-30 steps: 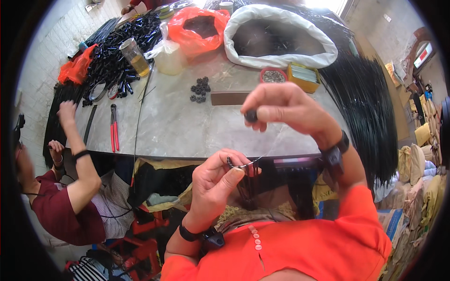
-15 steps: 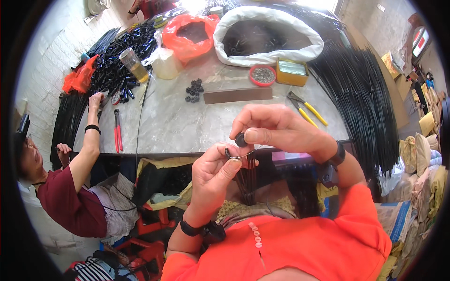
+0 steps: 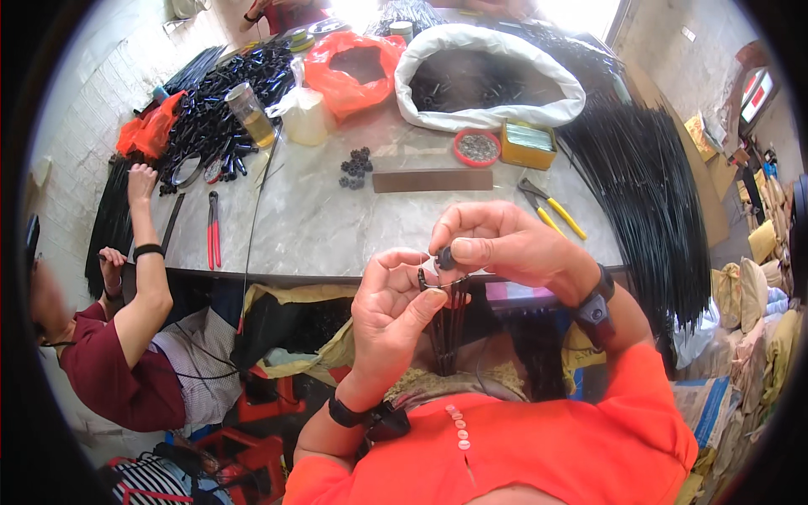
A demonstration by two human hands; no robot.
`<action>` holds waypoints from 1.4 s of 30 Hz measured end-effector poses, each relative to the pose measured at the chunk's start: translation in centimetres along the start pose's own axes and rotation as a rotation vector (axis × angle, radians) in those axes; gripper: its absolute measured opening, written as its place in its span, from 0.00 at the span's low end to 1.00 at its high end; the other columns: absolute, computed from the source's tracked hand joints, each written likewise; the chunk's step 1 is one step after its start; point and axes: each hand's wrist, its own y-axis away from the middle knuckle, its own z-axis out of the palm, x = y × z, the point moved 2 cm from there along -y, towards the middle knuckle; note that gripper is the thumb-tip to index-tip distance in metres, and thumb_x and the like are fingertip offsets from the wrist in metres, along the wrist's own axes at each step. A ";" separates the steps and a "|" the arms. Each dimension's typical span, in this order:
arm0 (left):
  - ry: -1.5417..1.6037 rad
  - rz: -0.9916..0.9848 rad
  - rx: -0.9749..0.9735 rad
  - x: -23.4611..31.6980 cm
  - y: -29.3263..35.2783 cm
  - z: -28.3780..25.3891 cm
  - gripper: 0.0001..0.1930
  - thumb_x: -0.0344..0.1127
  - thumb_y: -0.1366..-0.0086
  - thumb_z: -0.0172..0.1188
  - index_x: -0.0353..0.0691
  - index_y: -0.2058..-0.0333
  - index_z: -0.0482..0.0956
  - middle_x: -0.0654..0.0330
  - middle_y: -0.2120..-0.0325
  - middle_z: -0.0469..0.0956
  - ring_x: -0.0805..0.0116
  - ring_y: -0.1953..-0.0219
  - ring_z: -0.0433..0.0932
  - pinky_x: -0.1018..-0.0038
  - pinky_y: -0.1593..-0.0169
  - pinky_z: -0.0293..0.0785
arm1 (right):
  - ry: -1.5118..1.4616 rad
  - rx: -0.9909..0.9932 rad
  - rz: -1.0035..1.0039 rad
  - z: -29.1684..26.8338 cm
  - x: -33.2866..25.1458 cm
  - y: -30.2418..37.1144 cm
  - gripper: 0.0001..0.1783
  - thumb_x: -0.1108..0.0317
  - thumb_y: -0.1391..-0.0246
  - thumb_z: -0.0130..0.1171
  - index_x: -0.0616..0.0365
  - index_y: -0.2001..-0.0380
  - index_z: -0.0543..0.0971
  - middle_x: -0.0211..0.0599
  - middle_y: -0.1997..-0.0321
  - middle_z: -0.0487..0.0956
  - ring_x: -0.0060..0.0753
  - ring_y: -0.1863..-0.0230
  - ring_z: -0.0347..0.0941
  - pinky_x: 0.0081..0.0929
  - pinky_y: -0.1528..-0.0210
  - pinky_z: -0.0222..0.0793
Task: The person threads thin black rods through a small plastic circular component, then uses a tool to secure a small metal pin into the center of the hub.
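Note:
My left hand (image 3: pixel 389 303) pinches a thin wire (image 3: pixel 471 275) between thumb and fingers, above the table's near edge. Several thin dark rods (image 3: pixel 449 337) hang from this wire down toward my lap. Close beside it, my right hand (image 3: pixel 509 244) grips a small round black piece (image 3: pixel 445 258) between thumb and forefinger, just over the wire. Whether piece and wire touch is hidden by the fingers. A cluster of similar small black pieces (image 3: pixel 356 167) lies on the grey table (image 3: pixel 303 219), beyond my left hand.
A brown bar (image 3: pixel 433 180), yellow-handled pincers (image 3: pixel 551 209) and red-handled pliers (image 3: pixel 214 231) lie on the table. Behind are a red dish (image 3: pixel 476 148), yellow box (image 3: pixel 528 147), white sack (image 3: pixel 497 115) and red bag (image 3: pixel 358 93). Black rods (image 3: pixel 648 194) spread at right; a co-worker (image 3: pixel 122 362) sits at left.
Both my hands stay together, with the black piece still held by the wire. The co-worker's arm has moved left, and a dark strip now shows on the table there. The view has shifted slightly.

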 end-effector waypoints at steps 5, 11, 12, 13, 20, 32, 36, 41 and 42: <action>-0.017 0.015 -0.008 0.4 0.0 0.2 0.21 0.20 0.32 0.56 0.32 0.44 0.60 0.54 0.59 0.77 0.68 0.54 0.78 0.65 0.46 0.78 | -0.066 -0.033 -0.026 -0.3 0.2 -0.1 0.15 0.62 0.34 0.56 0.61 0.51 0.75 0.33 0.55 0.81 0.23 0.52 0.78 0.23 0.51 0.74; -0.145 -0.004 0.028 0.7 0.4 0.2 0.24 0.21 0.33 0.58 0.33 0.41 0.59 0.57 0.61 0.77 0.71 0.56 0.78 0.75 0.49 0.74 | 0.000 -0.073 0.028 -0.4 0.0 -0.2 0.15 0.61 0.34 0.58 0.61 0.51 0.75 0.32 0.55 0.81 0.21 0.55 0.78 0.21 0.55 0.74; -0.184 -0.003 0.021 0.8 0.4 0.2 0.24 0.22 0.33 0.58 0.33 0.41 0.59 0.57 0.62 0.77 0.71 0.56 0.78 0.76 0.49 0.74 | 0.000 -0.073 0.027 -0.4 0.0 -0.2 0.15 0.61 0.34 0.58 0.61 0.51 0.75 0.32 0.55 0.81 0.21 0.55 0.78 0.21 0.55 0.74; -0.184 -0.003 0.021 1.0 0.5 0.2 0.24 0.22 0.33 0.58 0.33 0.41 0.59 0.57 0.62 0.77 0.71 0.56 0.78 0.76 0.49 0.74 | -0.004 -0.075 0.024 -0.3 -0.1 -0.1 0.15 0.61 0.34 0.58 0.61 0.51 0.75 0.32 0.56 0.81 0.20 0.56 0.77 0.20 0.56 0.74; -0.112 -0.023 -0.015 1.1 0.5 0.3 0.25 0.21 0.33 0.57 0.32 0.41 0.59 0.56 0.62 0.77 0.71 0.57 0.78 0.75 0.50 0.75 | 0.117 -0.112 -0.037 -0.3 -0.6 -0.2 0.15 0.61 0.36 0.60 0.60 0.53 0.77 0.30 0.57 0.80 0.18 0.59 0.76 0.18 0.59 0.74; -0.081 0.014 0.013 0.9 0.6 0.1 0.25 0.22 0.35 0.60 0.31 0.42 0.60 0.53 0.60 0.81 0.70 0.59 0.80 0.75 0.54 0.78 | 0.135 -0.108 -0.013 0.4 -1.5 -0.4 0.12 0.72 0.40 0.62 0.66 0.54 0.78 0.35 0.56 0.80 0.23 0.53 0.76 0.24 0.49 0.72; -0.074 -0.009 0.004 1.2 0.6 0.2 0.25 0.20 0.34 0.58 0.32 0.42 0.59 0.55 0.63 0.77 0.71 0.59 0.79 0.75 0.51 0.76 | 0.092 -0.111 -0.013 0.9 -1.7 -0.4 0.12 0.73 0.40 0.62 0.66 0.54 0.78 0.33 0.57 0.80 0.21 0.55 0.76 0.22 0.50 0.72; -0.083 -0.011 0.001 1.1 0.7 0.0 0.25 0.20 0.34 0.59 0.32 0.42 0.59 0.57 0.65 0.76 0.71 0.60 0.79 0.75 0.52 0.77 | 0.089 -0.099 0.013 1.0 -1.7 -0.4 0.12 0.75 0.42 0.63 0.66 0.55 0.78 0.32 0.58 0.80 0.19 0.56 0.76 0.20 0.53 0.72; -0.085 -0.018 0.002 1.1 0.7 0.0 0.25 0.20 0.34 0.59 0.32 0.42 0.59 0.58 0.65 0.76 0.71 0.60 0.79 0.75 0.52 0.77 | 0.089 -0.100 0.013 1.1 -1.8 -0.4 0.12 0.75 0.42 0.63 0.66 0.55 0.78 0.32 0.58 0.80 0.19 0.56 0.76 0.20 0.53 0.72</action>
